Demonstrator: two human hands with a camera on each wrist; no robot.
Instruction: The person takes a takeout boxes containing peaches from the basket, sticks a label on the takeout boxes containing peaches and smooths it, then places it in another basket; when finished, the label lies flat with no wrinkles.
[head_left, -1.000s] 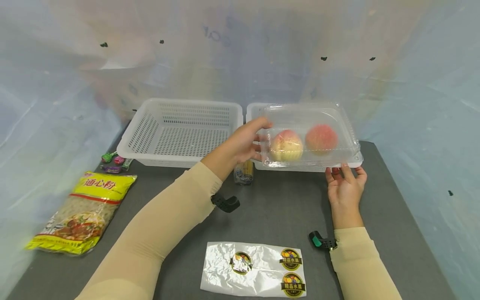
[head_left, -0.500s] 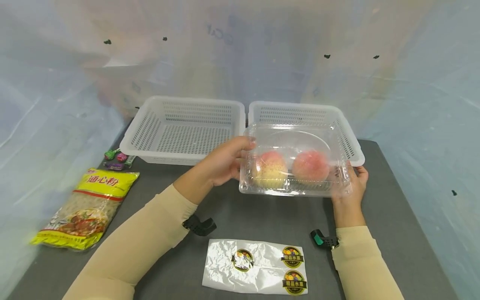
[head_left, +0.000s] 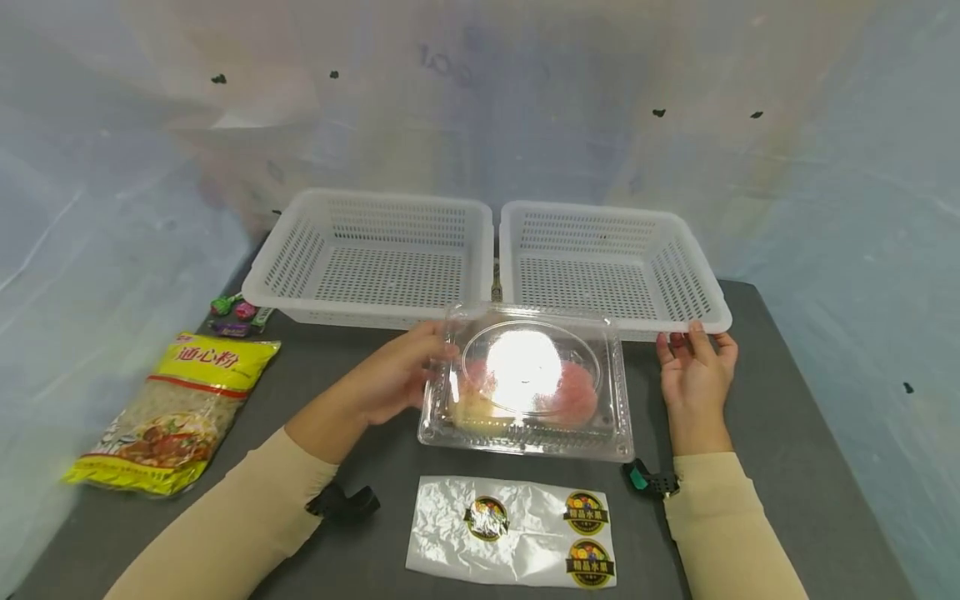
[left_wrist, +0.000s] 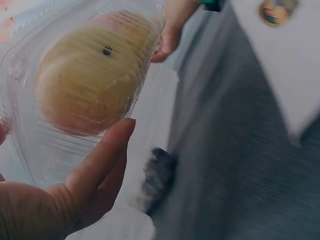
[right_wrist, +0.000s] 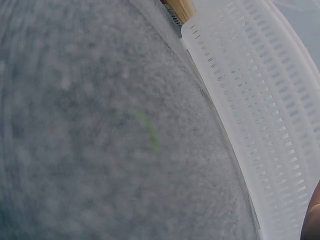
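From the head view, the left hand (head_left: pixel 393 375) grips the left edge of the clear box (head_left: pixel 528 392) of peaches, low over the table (head_left: pixel 787 467) before the baskets (head_left: pixel 615 258). The right hand (head_left: pixel 696 371) lies flat, fingers straight, touching the basket rim. The left wrist view shows the thumb (left_wrist: pixel 107 150) pressed under the box (left_wrist: pixel 75 90). The right wrist view shows only table and basket (right_wrist: pixel 260 100).

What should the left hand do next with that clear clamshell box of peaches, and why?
Probably set the clamshell box flat on the table just behind the sticker sheet. Only the left hand holds it, at one edge, so it hangs tilted, while the right hand rests apart by the right basket.
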